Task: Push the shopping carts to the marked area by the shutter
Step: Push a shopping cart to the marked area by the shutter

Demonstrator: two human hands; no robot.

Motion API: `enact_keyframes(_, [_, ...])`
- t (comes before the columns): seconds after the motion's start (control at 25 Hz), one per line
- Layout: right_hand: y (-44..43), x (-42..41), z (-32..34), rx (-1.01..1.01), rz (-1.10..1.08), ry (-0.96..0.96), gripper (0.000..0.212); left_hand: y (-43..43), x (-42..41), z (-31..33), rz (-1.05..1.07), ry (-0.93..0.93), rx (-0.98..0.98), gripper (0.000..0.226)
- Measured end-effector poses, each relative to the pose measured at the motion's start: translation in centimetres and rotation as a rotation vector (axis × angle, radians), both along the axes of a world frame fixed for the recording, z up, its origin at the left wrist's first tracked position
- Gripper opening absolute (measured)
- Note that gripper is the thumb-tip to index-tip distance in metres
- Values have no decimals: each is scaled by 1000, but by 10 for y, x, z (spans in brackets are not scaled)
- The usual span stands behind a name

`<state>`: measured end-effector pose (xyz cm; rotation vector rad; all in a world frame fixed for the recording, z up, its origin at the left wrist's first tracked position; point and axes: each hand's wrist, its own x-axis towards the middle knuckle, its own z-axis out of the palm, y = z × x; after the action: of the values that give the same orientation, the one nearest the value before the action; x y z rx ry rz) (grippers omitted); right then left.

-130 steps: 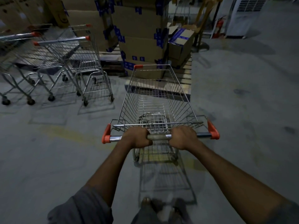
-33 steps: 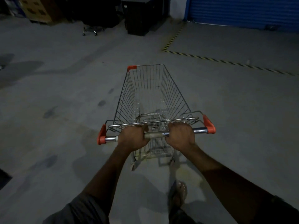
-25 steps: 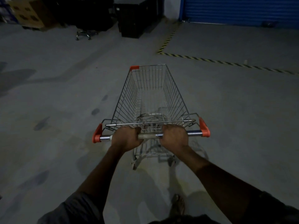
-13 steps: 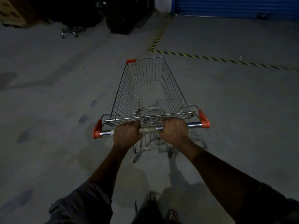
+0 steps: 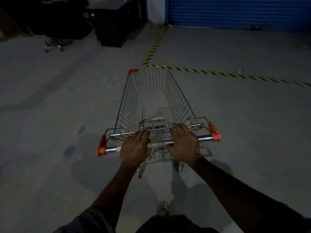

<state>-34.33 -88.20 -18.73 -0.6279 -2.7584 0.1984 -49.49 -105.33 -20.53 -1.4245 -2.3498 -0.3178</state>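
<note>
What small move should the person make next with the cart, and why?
Probably push the shopping cart straight ahead, over the striped floor line. Its front rim appears only to reach that line, and the marked area before the blue shutter lies beyond. The left hand and the right hand rest on the handle, fingers extended.

No words, brand names, numbers or labels can be read anywhere in the dim view. The only sign-like marking is the yellow-and-black striped tape [image 5: 218, 74] on the floor [image 5: 50, 115]. It makes a corner, with one line running across and the other running away toward the far wall.
</note>
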Motion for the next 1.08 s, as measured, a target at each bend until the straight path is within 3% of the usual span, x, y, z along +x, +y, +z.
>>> enact_keyframes(0.12, [46, -40, 11, -21, -22, -62, 59, 52, -44, 11, -5, -137, -57, 55])
enact_keyframes(0.36, [133, -114, 23, -60, -86, -196, 48, 146, -120, 26, 16, -195, -216, 32])
enact_keyframes(0.52, [196, -163, 31, -107, -93, -318, 60, 212, -172, 22, -24, -191, -236, 49])
enact_keyframes(0.8, [334, -240, 35, -179, -58, -472, 52, 346, -249, 19, -59, -165, -201, 70])
enact_keyframes(1.08, [453, -320, 39, -145, -41, -547, 52, 472, -329, 20, 32, -334, -395, 101])
